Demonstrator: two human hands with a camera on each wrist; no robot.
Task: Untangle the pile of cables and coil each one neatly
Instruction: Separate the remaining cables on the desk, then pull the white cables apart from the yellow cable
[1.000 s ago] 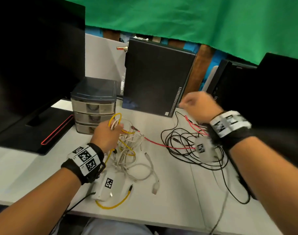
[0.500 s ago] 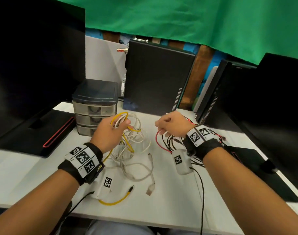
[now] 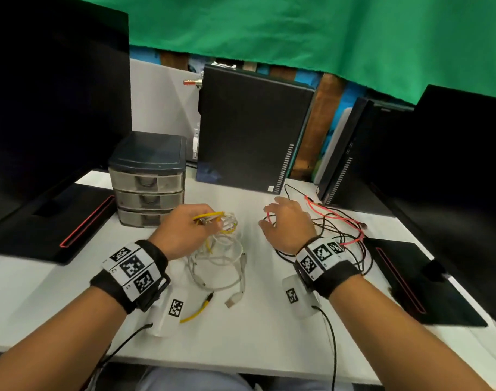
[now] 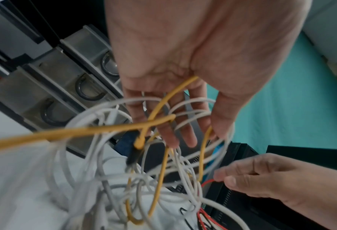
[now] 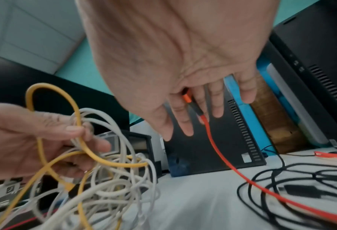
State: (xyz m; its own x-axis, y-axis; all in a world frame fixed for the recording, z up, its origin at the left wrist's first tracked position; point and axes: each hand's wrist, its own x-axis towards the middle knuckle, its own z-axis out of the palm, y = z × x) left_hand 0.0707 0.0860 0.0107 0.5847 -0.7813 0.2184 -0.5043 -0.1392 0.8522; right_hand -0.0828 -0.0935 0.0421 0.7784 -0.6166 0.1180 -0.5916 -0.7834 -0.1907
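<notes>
My left hand (image 3: pixel 184 232) is raised just above the worktop (image 3: pixel 269 328), its fingers curled round a bundle of loops: a yellow cable (image 3: pixel 210 215) and several white cables (image 3: pixel 227 263). From that grip the white strands hang down into a loose heap on the worktop, directly under the hand and a little nearer to me. One end of the yellow cable lies on the surface on my side of the heap, beside a white plug.

My right hand (image 3: pixel 290 225) hovers just to the right of the bundle. Its fingers are mostly spread and relaxed, yet the right wrist view shows the black-and-orange plug of a red cable (image 5: pixel 232 165) pinched between two fingers (image 5: pixel 183 115) near their base. The red cable trails away from the bundle to the right, over a sprawl of black cables (image 3: pixel 351 244) that lies on the worktop.

Both wrists carry black bands with square printed markers.

Left of the bundle, just beyond my left hand, stands a small drawer unit (image 3: pixel 148 179) with three clear drawers. Behind the bundle a black computer case (image 3: pixel 252 128) stands upright. Dark monitors rise at the far left and far right, and a green cloth (image 3: pixel 297 32) hangs at the back.
</notes>
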